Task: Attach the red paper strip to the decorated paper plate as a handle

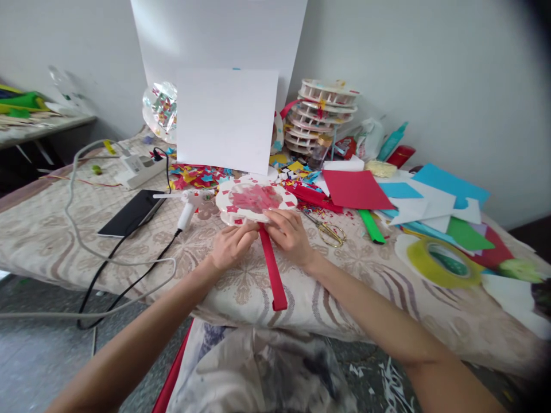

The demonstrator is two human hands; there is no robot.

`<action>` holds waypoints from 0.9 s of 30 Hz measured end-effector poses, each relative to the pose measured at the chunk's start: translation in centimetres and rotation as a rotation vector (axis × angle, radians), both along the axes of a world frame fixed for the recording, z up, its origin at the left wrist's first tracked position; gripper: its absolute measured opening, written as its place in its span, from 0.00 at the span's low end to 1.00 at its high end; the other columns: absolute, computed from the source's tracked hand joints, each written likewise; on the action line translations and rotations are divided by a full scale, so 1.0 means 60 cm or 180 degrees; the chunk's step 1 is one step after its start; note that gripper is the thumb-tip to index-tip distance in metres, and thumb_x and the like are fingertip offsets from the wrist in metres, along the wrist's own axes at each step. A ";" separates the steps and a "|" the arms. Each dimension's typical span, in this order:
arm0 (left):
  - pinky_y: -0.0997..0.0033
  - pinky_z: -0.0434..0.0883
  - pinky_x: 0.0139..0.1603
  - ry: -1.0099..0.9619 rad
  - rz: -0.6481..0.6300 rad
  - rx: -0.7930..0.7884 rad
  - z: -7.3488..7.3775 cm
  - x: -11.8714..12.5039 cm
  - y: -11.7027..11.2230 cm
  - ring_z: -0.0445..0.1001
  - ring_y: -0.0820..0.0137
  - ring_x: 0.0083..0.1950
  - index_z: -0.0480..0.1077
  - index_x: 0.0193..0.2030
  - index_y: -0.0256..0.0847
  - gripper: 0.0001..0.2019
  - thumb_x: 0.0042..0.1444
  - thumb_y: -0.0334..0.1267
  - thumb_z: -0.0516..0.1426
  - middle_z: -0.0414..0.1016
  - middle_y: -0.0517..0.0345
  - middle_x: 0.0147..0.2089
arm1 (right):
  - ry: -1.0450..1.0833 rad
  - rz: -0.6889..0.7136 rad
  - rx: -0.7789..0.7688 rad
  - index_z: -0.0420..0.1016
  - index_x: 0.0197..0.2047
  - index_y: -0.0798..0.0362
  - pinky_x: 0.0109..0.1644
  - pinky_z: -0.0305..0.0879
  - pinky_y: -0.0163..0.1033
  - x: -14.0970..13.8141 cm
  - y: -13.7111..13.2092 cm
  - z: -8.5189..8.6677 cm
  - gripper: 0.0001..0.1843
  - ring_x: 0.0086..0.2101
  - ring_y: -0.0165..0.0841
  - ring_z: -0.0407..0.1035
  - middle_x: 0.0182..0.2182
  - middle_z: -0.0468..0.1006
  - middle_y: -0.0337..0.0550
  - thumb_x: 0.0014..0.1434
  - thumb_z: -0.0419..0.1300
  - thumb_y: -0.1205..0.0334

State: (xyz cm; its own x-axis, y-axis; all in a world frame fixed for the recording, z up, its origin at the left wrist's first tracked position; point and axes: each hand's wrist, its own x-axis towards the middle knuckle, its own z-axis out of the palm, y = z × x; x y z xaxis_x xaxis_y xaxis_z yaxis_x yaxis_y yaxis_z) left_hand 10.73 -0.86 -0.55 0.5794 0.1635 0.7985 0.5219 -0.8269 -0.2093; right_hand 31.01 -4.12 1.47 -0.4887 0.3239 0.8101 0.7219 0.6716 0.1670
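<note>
A round white disc point(255, 199) with small red squares and a red, see-through middle lies on the patterned table cover point(64, 229). A long red paper strip point(272, 265) runs from its near rim towards me. My left hand point(231, 245) is closed, its fingertips pinched at the top of the strip where it meets the disc. My right hand point(291, 234) presses its curled fingers on the disc's near rim, right beside the strip.
A white glue gun point(188, 207) with a black cord lies left of the disc, beside a dark tablet point(131, 213) and a power strip point(138, 167). Gold scissors point(329, 231), a green marker point(372, 226), coloured paper sheets point(355, 189) and a yellow tape roll point(443, 263) lie right. Stacked white discs point(325, 112) stand behind.
</note>
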 end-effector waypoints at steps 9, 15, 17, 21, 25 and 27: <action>0.75 0.70 0.36 0.0007 0.0044 0.0016 0.011 0.006 -0.007 0.78 0.75 0.34 0.65 0.39 0.41 0.06 0.61 0.26 0.52 0.81 0.57 0.41 | -0.0103 -0.0139 -0.0053 0.74 0.36 0.52 0.58 0.63 0.49 0.001 0.001 -0.001 0.11 0.55 0.38 0.65 0.52 0.75 0.49 0.67 0.52 0.69; 0.75 0.70 0.36 -0.0030 0.0087 0.0030 0.008 0.009 -0.007 0.78 0.75 0.34 0.66 0.37 0.42 0.07 0.62 0.26 0.51 0.81 0.58 0.39 | -0.0064 -0.0069 -0.0164 0.74 0.37 0.53 0.59 0.62 0.49 0.003 0.005 -0.007 0.10 0.55 0.38 0.64 0.53 0.74 0.50 0.67 0.52 0.69; 0.75 0.70 0.36 -0.0007 0.0090 0.0049 0.006 0.008 -0.007 0.78 0.75 0.35 0.66 0.38 0.42 0.07 0.62 0.26 0.51 0.81 0.57 0.41 | -0.0032 -0.0052 -0.0207 0.74 0.38 0.53 0.59 0.62 0.49 0.003 0.005 -0.009 0.10 0.56 0.38 0.63 0.53 0.74 0.49 0.67 0.52 0.68; 0.73 0.70 0.35 0.0086 0.0131 0.0084 0.006 0.005 -0.009 0.78 0.73 0.35 0.67 0.39 0.41 0.07 0.61 0.26 0.51 0.81 0.55 0.43 | 0.0020 0.0001 -0.0233 0.74 0.38 0.53 0.59 0.61 0.50 0.003 0.005 -0.010 0.09 0.56 0.39 0.63 0.53 0.73 0.50 0.67 0.52 0.68; 0.73 0.68 0.33 0.0186 0.0150 0.0140 0.011 0.005 -0.013 0.78 0.73 0.35 0.67 0.37 0.41 0.08 0.61 0.26 0.51 0.81 0.54 0.45 | 0.0029 0.0028 -0.0203 0.74 0.40 0.54 0.60 0.61 0.49 0.004 0.005 -0.010 0.09 0.56 0.39 0.63 0.53 0.73 0.50 0.66 0.52 0.70; 0.73 0.67 0.32 0.0216 0.0168 0.0165 0.014 0.006 -0.014 0.77 0.73 0.34 0.67 0.36 0.42 0.08 0.61 0.26 0.50 0.81 0.55 0.45 | 0.0008 0.0023 -0.0228 0.74 0.40 0.53 0.60 0.60 0.49 0.004 0.004 -0.010 0.10 0.56 0.38 0.63 0.53 0.73 0.50 0.66 0.52 0.69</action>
State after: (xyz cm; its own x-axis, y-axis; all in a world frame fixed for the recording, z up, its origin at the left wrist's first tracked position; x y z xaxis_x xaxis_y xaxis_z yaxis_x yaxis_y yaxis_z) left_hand 11.11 -1.73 0.32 0.6241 0.1546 0.7659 0.5476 -0.7858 -0.2876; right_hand 31.24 -3.86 0.86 -0.4891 0.3775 0.7863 0.7174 0.6869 0.1165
